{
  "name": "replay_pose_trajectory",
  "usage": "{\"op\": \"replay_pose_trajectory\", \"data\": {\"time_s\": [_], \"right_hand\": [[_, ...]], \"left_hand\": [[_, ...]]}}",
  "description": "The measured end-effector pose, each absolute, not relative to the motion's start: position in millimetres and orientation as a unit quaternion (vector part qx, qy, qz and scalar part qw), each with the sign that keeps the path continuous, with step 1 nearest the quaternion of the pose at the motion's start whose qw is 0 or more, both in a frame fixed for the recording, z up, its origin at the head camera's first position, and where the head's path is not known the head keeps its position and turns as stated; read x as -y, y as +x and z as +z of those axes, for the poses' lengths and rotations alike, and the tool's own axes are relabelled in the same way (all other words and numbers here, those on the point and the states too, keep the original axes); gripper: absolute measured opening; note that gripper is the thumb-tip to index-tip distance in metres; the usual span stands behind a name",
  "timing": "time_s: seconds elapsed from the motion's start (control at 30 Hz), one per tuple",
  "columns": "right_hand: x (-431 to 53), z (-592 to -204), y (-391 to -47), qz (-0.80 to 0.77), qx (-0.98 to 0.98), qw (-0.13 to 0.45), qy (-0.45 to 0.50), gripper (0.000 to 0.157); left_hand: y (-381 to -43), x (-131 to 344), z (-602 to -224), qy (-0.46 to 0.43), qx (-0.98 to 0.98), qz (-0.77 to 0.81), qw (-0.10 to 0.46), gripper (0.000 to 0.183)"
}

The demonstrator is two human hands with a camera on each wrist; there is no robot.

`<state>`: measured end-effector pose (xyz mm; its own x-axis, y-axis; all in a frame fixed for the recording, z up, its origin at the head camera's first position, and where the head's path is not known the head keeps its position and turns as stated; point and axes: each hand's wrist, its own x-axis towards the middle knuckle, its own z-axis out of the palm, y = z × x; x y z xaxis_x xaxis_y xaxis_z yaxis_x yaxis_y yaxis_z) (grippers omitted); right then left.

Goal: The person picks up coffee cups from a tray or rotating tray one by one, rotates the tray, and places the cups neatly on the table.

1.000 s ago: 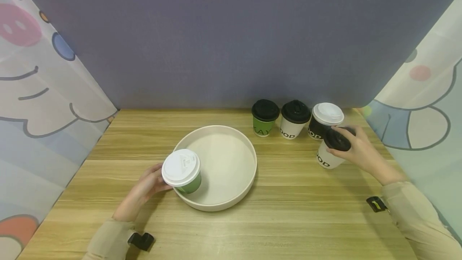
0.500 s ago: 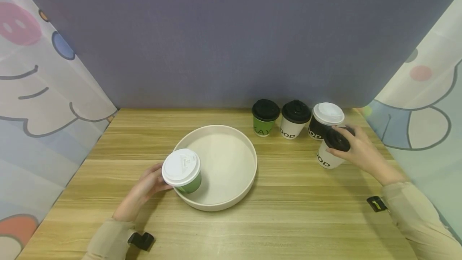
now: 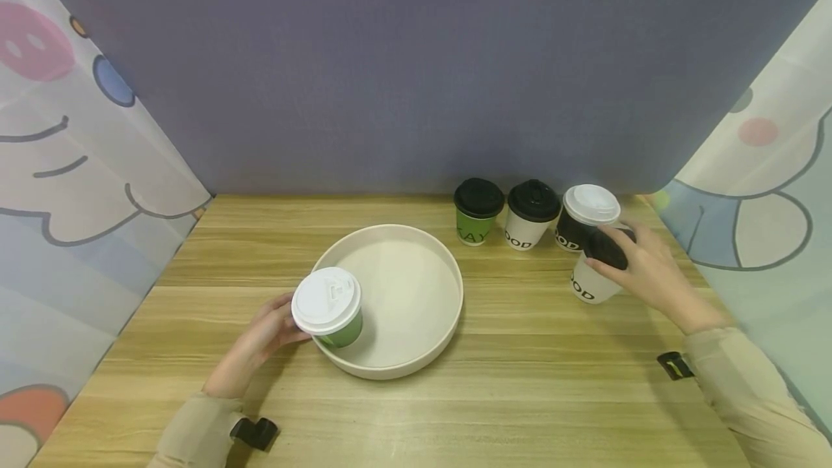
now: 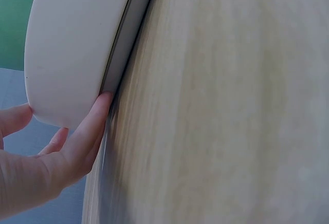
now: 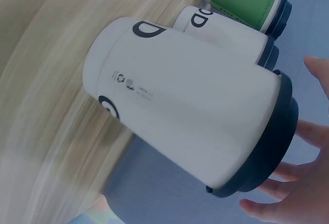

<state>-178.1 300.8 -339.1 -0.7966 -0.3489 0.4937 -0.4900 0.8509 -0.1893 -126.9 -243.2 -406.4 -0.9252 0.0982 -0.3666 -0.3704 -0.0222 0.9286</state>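
Observation:
My left hand (image 3: 271, 329) grips the left side of a round cream tray (image 3: 416, 295). In the left wrist view its thumb touches the tray wall (image 4: 72, 54) near the rim and a fingertip reaches the base edge. A green cup with a white lid (image 3: 326, 302) stands inside the tray at that side. My right hand (image 3: 650, 273) hovers around the black lid of a white cup (image 3: 593, 286) standing on the table. In the right wrist view the fingers are spread about the lid (image 5: 272, 142), the thumb apart from it; finger contact behind the lid is hidden.
Behind the white cup stand a black cup with a white lid (image 3: 588, 211), another white cup with a black lid (image 3: 525, 230) and a green cup with a black lid (image 3: 476, 222). A grey panel (image 3: 416, 78) closes off the back of the wooden table (image 3: 520, 396).
My right hand has shifted slightly left over the black lid; the cup beneath stands in the same place. The left hand and tray have stayed put.

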Motion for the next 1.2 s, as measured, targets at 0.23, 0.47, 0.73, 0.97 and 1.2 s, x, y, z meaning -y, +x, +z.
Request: {"op": "replay_pose_trajectory", "data": {"time_s": [0.23,0.47,0.73,0.97,1.2], "right_hand": [[-291.0,-336.2,-178.9,0.153,0.929,0.234,0.242,0.054],[-276.7,-332.0,-176.2,0.159,0.93,0.215,0.252,0.057],[-260.7,-336.2,-180.3,0.156,0.898,0.269,0.31,0.066],[-244.5,-337.3,-179.5,0.161,0.891,0.261,0.335,0.063],[-230.9,-342.0,-176.8,0.164,0.9,0.227,0.335,0.047]], "left_hand": [[-127.5,243.4,-408.2,-0.101,-0.681,0.706,0.165,0.052],[-127.7,242.3,-407.5,-0.107,-0.68,0.706,0.165,0.052],[-127.8,242.7,-407.8,-0.098,-0.674,0.712,0.17,0.054],[-127.6,250.9,-419.0,-0.043,-0.652,0.739,0.164,0.068],[-126.5,246.0,-412.6,-0.075,-0.671,0.719,0.164,0.062]]}}
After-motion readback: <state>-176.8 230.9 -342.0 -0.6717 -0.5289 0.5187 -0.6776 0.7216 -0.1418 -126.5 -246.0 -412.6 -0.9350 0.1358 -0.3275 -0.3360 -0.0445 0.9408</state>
